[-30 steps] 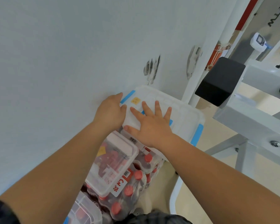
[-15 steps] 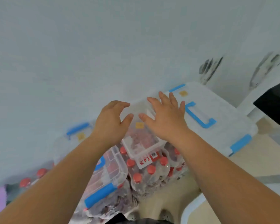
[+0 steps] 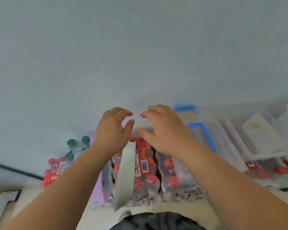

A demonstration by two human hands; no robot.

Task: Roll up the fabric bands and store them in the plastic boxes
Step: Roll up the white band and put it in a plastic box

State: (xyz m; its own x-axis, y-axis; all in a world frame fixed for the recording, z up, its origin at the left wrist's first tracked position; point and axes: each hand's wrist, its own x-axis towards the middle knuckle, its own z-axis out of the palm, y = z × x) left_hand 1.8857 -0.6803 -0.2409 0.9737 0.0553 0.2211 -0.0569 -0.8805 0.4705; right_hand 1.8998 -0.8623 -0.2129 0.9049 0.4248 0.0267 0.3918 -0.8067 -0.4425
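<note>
The left hand point(image 3: 112, 130) and right hand point(image 3: 161, 130) have come off the clear, blue-handled plastic box point(image 3: 223, 138), now lidded at right, and hover loosely spread, empty, over shrink-wrapped packs of red-capped bottles point(image 3: 148, 178); a pale flat strip point(image 3: 125, 171) there may be the next fabric band

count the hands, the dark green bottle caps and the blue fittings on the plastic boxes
hands: 2, left hand and right hand
dark green caps: 3
blue box fittings: 2, a latch and a handle
total: 7
</note>
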